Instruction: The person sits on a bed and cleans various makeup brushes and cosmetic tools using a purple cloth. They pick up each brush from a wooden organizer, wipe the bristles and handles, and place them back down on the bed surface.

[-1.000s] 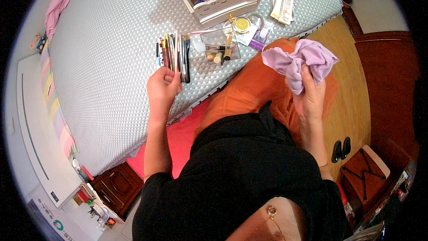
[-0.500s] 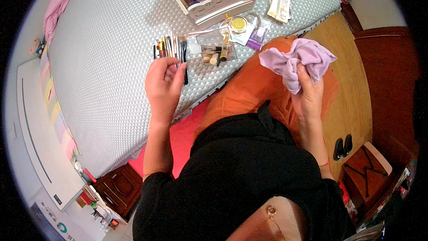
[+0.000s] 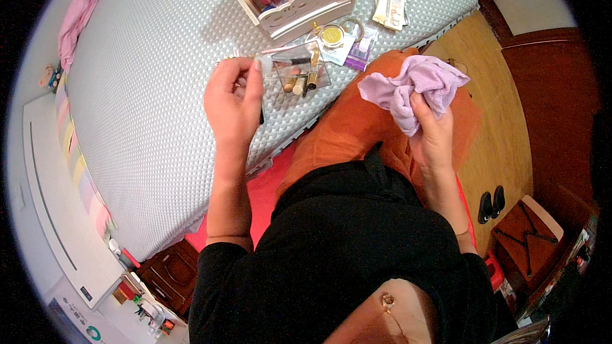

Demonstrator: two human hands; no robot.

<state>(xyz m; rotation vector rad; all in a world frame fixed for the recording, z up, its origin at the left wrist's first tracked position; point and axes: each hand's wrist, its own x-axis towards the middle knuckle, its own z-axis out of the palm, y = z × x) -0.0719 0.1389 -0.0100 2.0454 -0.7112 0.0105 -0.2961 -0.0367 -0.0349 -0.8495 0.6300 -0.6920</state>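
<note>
My left hand point(image 3: 233, 99) is over the grey-white quilted mattress point(image 3: 146, 114), fingers curled and thumb near them. It covers most of a row of slim makeup brushes and pencils; only their upper tips and a dark end show past it. What the fingers hold, if anything, is hidden. Just right of the thumb lies a clear plastic box point(image 3: 324, 76) with several small cosmetic tubes point(image 3: 312, 71) in it; a whitish piece point(image 3: 266, 64) shows at its left edge. Above my right thigh, my right hand point(image 3: 433, 130) grips a crumpled lilac cloth point(image 3: 414, 86).
Behind the box stands a cream organizer point(image 3: 312, 9) holding red and blue items. A round yellow-topped compact point(image 3: 331, 36), a purple packet point(image 3: 360, 54) and white tubes point(image 3: 389, 7) lie beside it. Black slippers point(image 3: 491, 204) and a folding stool point(image 3: 528, 236) are on the floor at right.
My left hand has moved up over the brushes and now hides most of them. The right hand still grips the cloth. The whole view has shifted slightly.
</note>
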